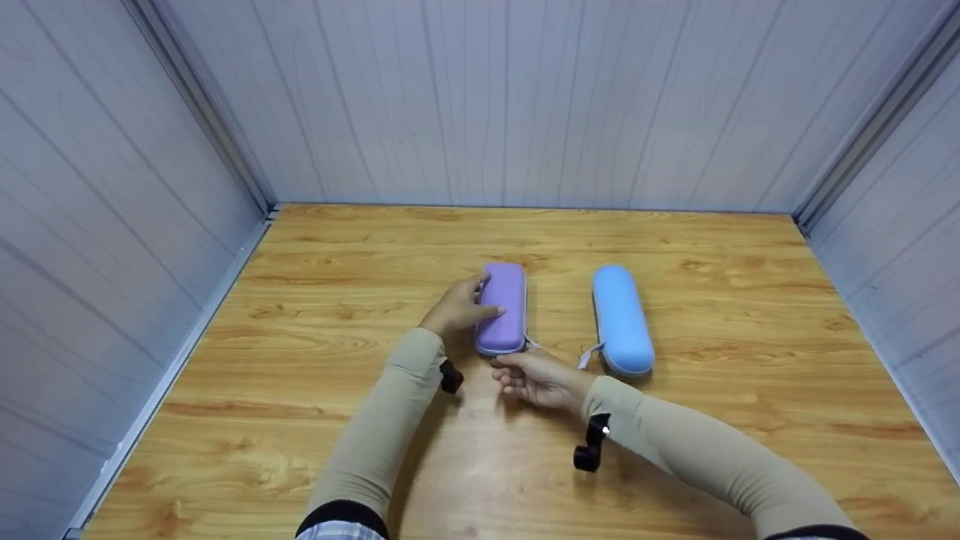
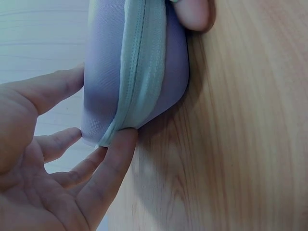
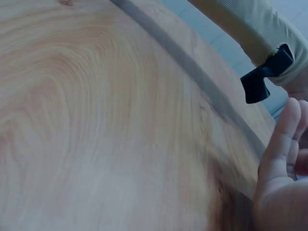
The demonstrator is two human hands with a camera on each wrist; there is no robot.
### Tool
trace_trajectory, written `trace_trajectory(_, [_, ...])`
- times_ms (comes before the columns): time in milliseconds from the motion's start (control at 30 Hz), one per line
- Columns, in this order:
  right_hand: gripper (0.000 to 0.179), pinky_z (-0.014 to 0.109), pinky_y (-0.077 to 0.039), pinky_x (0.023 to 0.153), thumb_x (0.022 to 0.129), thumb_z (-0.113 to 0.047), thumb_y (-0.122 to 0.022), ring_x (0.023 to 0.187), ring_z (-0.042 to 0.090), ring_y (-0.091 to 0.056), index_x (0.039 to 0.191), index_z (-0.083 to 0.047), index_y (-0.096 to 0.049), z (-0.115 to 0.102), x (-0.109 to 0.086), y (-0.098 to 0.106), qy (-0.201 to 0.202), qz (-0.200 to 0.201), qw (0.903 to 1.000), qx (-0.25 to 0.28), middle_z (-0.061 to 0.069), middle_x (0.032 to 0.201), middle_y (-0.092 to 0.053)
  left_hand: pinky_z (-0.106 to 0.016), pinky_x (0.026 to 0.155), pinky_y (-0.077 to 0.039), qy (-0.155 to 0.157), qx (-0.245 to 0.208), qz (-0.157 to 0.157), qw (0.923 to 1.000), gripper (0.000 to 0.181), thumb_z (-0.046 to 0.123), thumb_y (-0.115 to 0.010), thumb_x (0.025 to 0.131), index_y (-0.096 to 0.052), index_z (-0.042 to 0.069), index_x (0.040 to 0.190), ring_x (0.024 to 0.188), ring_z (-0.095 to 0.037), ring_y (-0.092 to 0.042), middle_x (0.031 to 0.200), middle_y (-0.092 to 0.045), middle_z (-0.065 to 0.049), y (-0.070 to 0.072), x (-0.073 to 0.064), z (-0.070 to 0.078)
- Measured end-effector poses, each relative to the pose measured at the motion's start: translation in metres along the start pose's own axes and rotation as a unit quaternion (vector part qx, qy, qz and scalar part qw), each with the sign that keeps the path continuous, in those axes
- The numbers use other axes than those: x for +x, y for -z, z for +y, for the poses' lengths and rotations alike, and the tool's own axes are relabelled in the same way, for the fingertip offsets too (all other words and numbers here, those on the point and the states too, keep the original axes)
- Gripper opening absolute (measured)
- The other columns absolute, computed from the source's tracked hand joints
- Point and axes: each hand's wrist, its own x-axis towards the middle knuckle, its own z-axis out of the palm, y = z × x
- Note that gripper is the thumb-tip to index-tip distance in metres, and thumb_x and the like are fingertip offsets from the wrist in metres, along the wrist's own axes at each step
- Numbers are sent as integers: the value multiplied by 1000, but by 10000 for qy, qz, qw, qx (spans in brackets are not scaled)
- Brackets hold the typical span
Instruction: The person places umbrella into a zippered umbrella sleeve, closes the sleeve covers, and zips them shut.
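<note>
A purple zippered case (image 1: 504, 304) lies lengthwise on the wooden table. My left hand (image 1: 457, 306) grips it from the left, thumb across the lid and fingers along the side. In the left wrist view, fingertips touch the case's pale zipper (image 2: 139, 67). My right hand (image 1: 544, 379) is at the case's near end, thumb and forefinger pinched together at the zipper; the small pull between them is mostly hidden. A light strap (image 1: 531, 343) shows at the case's near right corner. In the right wrist view, the curled fingers (image 3: 284, 139) appear at the right edge.
A blue case (image 1: 622, 319) of like shape lies to the right, its light strap (image 1: 590, 354) reaching toward my right wrist. Pale panel walls (image 1: 480, 105) enclose the table (image 1: 360, 255) at the back and both sides. Black camera mounts (image 1: 589, 446) hang from the wrists.
</note>
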Motion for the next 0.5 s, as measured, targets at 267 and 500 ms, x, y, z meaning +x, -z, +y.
trace_trajectory(267, [17, 17, -53, 51, 104, -13, -53, 49, 2, -59, 105, 3, -61, 0, 4, 4, -45, 200, 9987, -466, 1, 68, -66, -40, 109, -41, -45, -29, 18, 10000, 80, 12, -75, 91, -29, -3, 155, 135, -38, -45, 154, -38, -23, 1, -1, 0])
trace_trajectory(500, [25, 19, -54, 52, 102, -18, -59, 52, 4, -60, 110, 5, -67, 1, 4, 11, 130, 221, 9935, -1112, 0, 68, -67, -42, 108, -41, 24, 69, 14, 10000, 80, 14, -75, 91, -30, -3, 154, 135, -38, -45, 154, -38, -23, 1, -1, 0])
